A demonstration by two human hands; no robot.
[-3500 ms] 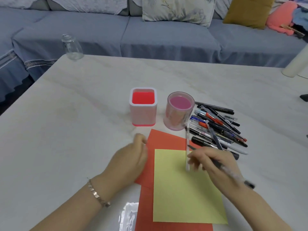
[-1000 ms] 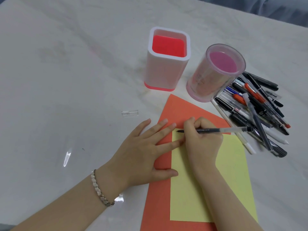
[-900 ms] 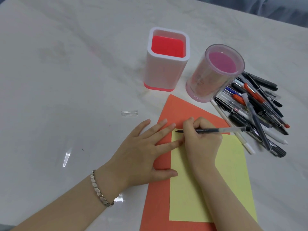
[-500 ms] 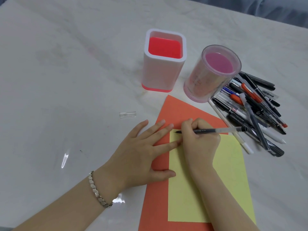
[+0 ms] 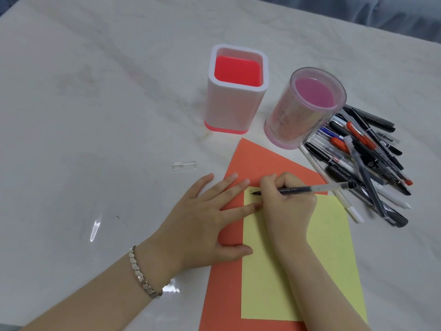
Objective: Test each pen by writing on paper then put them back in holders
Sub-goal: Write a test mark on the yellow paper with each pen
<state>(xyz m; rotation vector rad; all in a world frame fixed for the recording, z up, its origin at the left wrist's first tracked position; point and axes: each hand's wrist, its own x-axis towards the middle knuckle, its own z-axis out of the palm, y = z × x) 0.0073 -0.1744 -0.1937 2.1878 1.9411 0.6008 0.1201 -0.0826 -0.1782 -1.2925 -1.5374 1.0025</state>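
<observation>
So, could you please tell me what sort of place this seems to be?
Probably a home, perhaps a living room, though little shows: a pale marble-look table, blue-grey upholstery beyond its far edge, and a casual setup of a square pen holder, a round pen holder and a heap of pens.

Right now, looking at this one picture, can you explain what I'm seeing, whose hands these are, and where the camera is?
No machine: a person's bare hands, filmed from a camera worn on their head, looking down. The left hand lies flat on the orange sheet. The right hand grips a black pen, tip on the yellow sheet. On the table stand a square holder and a round pink holder, both empty, with a pile of pens and a small clear cap.
</observation>
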